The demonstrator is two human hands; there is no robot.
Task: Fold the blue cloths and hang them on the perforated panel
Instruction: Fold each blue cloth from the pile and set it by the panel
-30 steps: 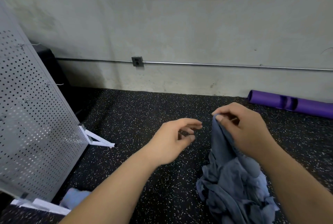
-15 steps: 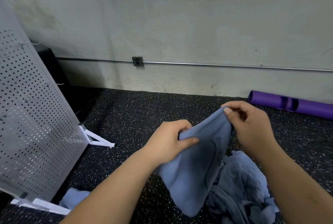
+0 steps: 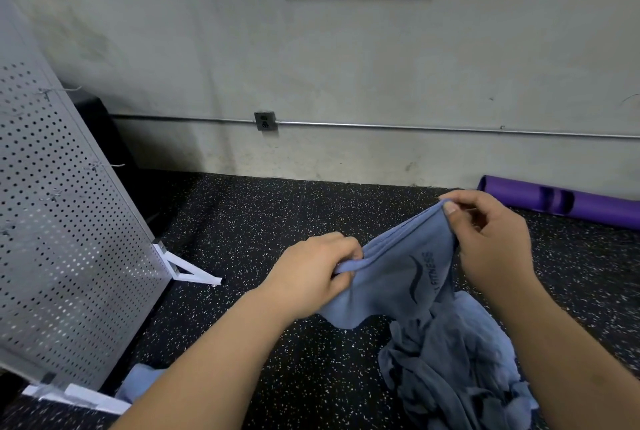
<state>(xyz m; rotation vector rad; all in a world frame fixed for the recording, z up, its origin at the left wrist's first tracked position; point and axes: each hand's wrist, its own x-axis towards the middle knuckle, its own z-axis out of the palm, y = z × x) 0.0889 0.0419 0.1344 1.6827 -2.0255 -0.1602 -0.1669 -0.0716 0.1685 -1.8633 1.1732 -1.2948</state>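
Cloths (image 3: 450, 377) lie heaped on the floor (image 3: 277, 215), lower right. One cloth (image 3: 391, 274), printed FITNESS, is up off the heap and stretched between both hands, its lower end meeting the pile. Up high, the right hand (image 3: 495, 249) pinches a corner; lower down, the left hand (image 3: 308, 274) grips the edge, fingers curled.

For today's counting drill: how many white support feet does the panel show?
2: the far foot mid-left, the near foot bottom left, under the perforated panel. Others may be hidden.
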